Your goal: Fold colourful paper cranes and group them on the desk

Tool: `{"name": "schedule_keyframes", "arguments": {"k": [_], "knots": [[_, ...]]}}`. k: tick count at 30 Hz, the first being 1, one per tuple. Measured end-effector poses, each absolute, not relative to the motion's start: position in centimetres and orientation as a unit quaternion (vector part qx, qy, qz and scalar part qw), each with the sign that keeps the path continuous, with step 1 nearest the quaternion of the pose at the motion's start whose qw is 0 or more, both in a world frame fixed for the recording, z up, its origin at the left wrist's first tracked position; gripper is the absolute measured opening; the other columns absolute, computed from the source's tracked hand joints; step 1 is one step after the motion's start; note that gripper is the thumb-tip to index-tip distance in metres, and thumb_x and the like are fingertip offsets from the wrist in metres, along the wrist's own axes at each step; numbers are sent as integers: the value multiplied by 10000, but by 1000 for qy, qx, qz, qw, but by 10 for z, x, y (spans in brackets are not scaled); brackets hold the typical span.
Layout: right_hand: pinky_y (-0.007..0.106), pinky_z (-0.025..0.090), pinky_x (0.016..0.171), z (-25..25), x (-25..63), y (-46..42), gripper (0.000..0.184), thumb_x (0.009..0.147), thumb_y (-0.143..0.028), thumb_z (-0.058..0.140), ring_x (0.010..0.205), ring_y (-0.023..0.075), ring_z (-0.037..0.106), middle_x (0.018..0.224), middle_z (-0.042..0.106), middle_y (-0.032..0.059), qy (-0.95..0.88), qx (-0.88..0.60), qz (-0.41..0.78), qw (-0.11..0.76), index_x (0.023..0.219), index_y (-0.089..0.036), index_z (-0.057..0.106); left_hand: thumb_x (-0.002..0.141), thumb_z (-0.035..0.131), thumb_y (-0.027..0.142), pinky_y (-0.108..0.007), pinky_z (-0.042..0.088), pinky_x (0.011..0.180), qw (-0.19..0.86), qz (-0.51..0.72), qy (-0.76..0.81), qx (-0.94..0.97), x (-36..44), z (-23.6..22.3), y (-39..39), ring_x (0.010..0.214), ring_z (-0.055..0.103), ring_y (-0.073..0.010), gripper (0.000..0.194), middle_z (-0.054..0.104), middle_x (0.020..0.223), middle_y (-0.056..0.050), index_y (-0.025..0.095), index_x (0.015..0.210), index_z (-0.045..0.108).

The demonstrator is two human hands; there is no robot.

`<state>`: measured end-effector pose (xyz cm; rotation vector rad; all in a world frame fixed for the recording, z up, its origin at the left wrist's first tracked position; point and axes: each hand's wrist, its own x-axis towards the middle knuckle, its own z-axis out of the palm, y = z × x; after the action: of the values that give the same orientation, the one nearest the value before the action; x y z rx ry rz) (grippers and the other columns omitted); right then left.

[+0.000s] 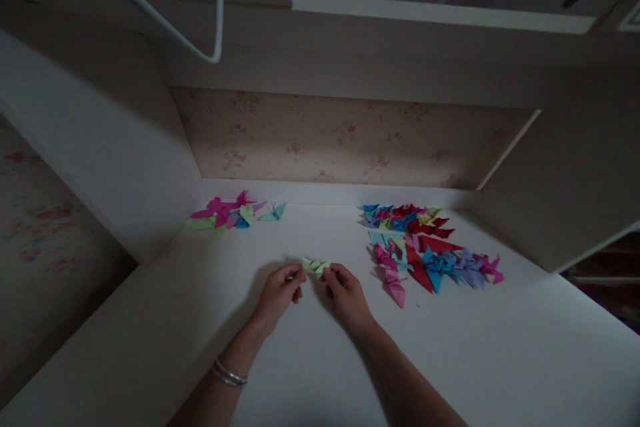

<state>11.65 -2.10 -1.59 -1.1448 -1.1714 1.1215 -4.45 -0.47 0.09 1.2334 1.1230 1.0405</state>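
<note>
A small light green folded paper piece [315,265] lies low over the white desk [500,360], pinched from both sides. My left hand [280,293] grips its left end with closed fingers, and a bracelet sits on that wrist. My right hand [345,293] holds the right end, fingers pressed together. A small pile of folded paper pieces [230,212] in pink, green and blue lies at the back left. At the back right is a larger pile of folded pieces [425,247] in red, pink, blue and purple.
The desk sits in an alcove with a white side panel [100,147] on the left and another on the right. A floral back wall [340,140] closes the rear. Overhead, a shelf [440,10] carries a red can and plastic bottles. A white cable hangs at top left.
</note>
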Motion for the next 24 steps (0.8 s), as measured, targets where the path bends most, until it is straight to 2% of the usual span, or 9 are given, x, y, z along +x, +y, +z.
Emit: {"name": "schedule_keyframes", "arguments": {"k": [8,18,24], "knots": [[224,318,450,-10,116,-23,406,780,-582,578,484,95,429,644,566,-10,-480,-496,479,543,802,-177,594,727,617,497,-196,358,406,557,443,478,515,-43,-4,-3,469,480,-83,380,571,673,7,134,840,632],[233,314,472,-15,118,-21,391,833,-583,499,482,117,422,544,476,-28,-489,-500,475,534,755,-208,576,704,633,494,-199,350,406,561,444,478,510,-43,-2,-3,458,471,-81,381,568,656,4,131,821,638],[229,313,474,-16,118,-20,373,846,-558,494,487,116,422,551,473,-31,-488,-501,474,535,765,-202,570,716,622,462,-197,354,406,558,434,484,516,-42,-2,-3,470,469,-84,340,552,654,12,136,810,631]]}}
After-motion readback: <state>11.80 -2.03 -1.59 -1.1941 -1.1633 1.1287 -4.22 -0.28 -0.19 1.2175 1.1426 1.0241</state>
